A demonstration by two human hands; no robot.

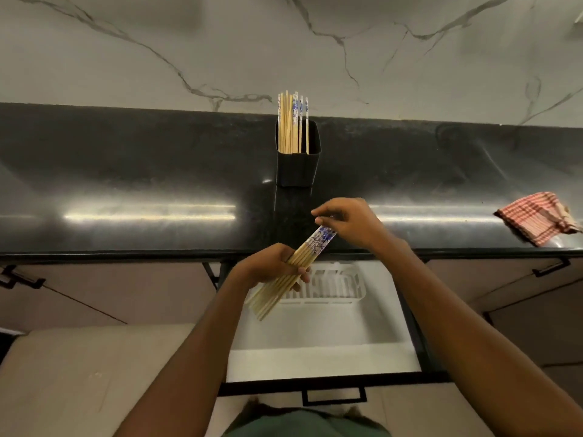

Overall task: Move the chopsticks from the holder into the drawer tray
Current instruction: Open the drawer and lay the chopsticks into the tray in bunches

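A black square holder (pixel 297 168) stands on the dark counter, with several bamboo chopsticks (pixel 292 124) upright in it, their tops blue and white. My left hand (pixel 268 266) grips a slanted bundle of chopsticks (pixel 310 250) above the counter's front edge. The fingertips of my right hand (pixel 350 223) touch the bundle's patterned top ends. Below the hands, a white slotted tray (pixel 344 287) lies in the open drawer (pixel 321 345).
A red checked cloth (pixel 536 220) lies on the counter at the right. The black counter (pixel 126 171) runs the full width under a marble wall. Closed cabinet fronts with black handles flank the drawer. The drawer's handle (pixel 334 395) is near my body.
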